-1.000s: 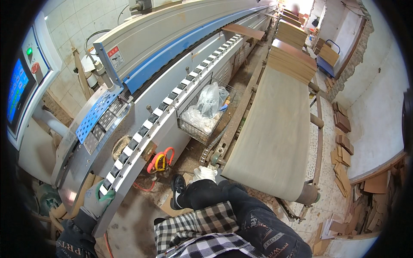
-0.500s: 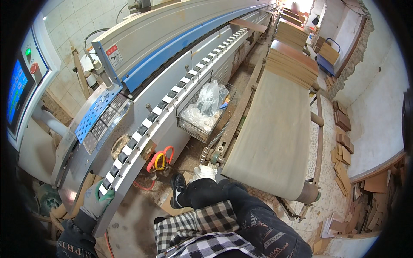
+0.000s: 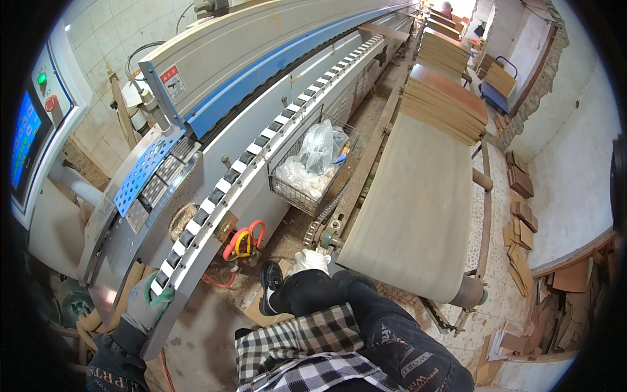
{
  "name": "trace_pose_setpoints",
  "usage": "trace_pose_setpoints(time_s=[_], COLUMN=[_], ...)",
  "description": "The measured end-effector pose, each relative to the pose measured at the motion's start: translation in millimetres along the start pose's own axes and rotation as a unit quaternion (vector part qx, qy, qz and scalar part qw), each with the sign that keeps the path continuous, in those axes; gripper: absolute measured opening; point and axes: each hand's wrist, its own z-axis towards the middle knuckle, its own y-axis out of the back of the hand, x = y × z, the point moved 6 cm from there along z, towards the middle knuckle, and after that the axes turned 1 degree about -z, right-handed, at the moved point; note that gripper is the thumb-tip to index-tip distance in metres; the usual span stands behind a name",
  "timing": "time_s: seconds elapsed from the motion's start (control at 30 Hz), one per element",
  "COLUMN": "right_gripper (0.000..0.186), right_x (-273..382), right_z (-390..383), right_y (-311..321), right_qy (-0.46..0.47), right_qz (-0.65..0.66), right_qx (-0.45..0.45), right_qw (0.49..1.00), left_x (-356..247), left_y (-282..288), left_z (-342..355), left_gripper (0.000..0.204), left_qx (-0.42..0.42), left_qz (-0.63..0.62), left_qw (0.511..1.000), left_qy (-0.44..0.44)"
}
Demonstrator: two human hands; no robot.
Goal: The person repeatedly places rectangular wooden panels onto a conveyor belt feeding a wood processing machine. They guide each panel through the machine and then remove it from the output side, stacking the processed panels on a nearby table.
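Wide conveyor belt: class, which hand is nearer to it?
Right. The right hand is just left of the near end of the wide conveyor belt; the left hand is farther left, at the near end of the roller rail.

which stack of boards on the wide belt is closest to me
The front stack, its top reddish-brown, right behind the bare stretch of belt; the other stacks stand farther along it.
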Motion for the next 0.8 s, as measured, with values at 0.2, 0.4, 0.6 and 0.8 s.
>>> trace_pose_setpoints(time_s=[0.2, 0.4, 0.6, 0.8], right_gripper=[0.047, 0.031, 0.035, 0.039], right_x=[0.2, 1.5, 5.6, 11.5], right_z=[1.0, -6.8, -4.0, -3.7], right_y=[-13.3, -15.2, -8.4, -9.4], right_qy=[0.041, 0.024, 0.022, 0.027], right_qz=[0.257, 0.275, 0.058, -0.056], right_qx=[0.075, 0.074, 0.029, 0.016], right_qw=[0.963, 0.958, 0.998, 0.998], left_x=[-2.3, 7.1, -11.8, -13.2], left_y=[0.8, -2.7, 2.3, 2.2], left_z=[0.4, -5.1, -1.5, -3.3], left_gripper=[0.045, 0.043, 0.040, 0.043], left_qx=[-0.007, -0.009, -0.017, -0.018], left_qz=[0.009, 0.001, -0.010, -0.008], left_qw=[1.000, 1.000, 1.000, 1.000], left_qy=[0.000, 0.008, -0.016, -0.013])
